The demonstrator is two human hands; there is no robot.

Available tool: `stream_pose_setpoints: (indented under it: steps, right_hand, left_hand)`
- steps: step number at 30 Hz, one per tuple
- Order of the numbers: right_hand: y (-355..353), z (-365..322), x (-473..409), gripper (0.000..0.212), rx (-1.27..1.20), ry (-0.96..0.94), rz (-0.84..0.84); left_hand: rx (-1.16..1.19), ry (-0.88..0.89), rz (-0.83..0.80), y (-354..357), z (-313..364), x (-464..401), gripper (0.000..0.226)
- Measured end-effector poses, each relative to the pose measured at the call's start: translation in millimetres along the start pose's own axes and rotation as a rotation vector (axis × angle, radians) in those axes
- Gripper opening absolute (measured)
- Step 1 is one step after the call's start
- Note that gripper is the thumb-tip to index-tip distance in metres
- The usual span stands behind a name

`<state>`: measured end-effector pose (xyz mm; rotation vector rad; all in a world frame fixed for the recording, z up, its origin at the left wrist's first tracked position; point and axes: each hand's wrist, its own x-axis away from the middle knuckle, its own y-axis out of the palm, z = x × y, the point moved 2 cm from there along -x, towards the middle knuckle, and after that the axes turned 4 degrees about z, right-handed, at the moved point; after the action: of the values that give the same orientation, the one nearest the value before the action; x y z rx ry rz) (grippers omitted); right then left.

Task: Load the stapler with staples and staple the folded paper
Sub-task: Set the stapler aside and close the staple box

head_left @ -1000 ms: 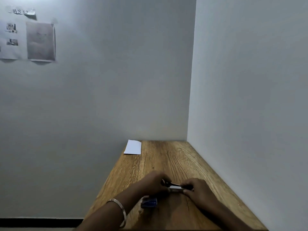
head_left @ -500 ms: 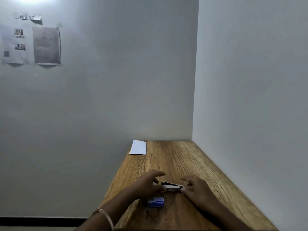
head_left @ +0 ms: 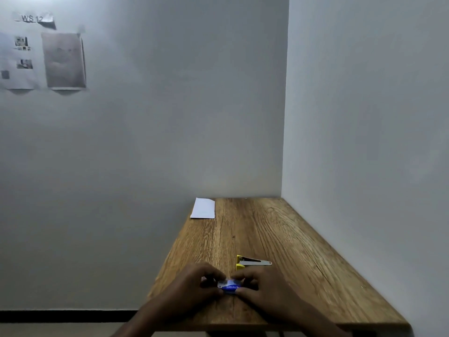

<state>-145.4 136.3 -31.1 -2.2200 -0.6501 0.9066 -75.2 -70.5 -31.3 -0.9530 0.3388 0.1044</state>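
Observation:
A small blue staple box (head_left: 229, 287) is held between both hands near the front of the wooden table (head_left: 279, 234). My left hand (head_left: 194, 285) pinches its left end and my right hand (head_left: 263, 284) pinches its right end, fingers curled. Just beyond the hands a yellow and metal stapler (head_left: 252, 262) lies on the table with its top lifted open, untouched. The folded white paper (head_left: 203, 208) lies flat at the far left corner of the table.
The table sits in a corner, with a wall (head_left: 364, 142) along its right side and another behind it. Its left edge drops to the floor. Printed sheets (head_left: 63, 60) hang on the back wall, upper left.
Both hands have left the stapler, which now lies open on the table, and have moved nearer to take hold of the blue staple box.

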Motion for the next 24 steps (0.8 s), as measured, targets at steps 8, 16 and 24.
stream_pose_setpoints:
  steps: [8, 16, 24]
  right_hand:
    - [-34, 23, -14, 0.027, -0.029, 0.059, 0.094]
    - [-55, 49, -30, 0.024, -0.002, 0.121, 0.143]
    - [-39, 69, -22, 0.022, -0.163, 0.213, 0.182]
  left_hand:
    - [-0.008, 0.073, 0.117, 7, 21, -36, 0.026]
    - [-0.095, 0.117, 0.160, 21, 32, -83, 0.027]
    - [-0.065, 0.102, 0.151, 39, 13, -84, 0.026]
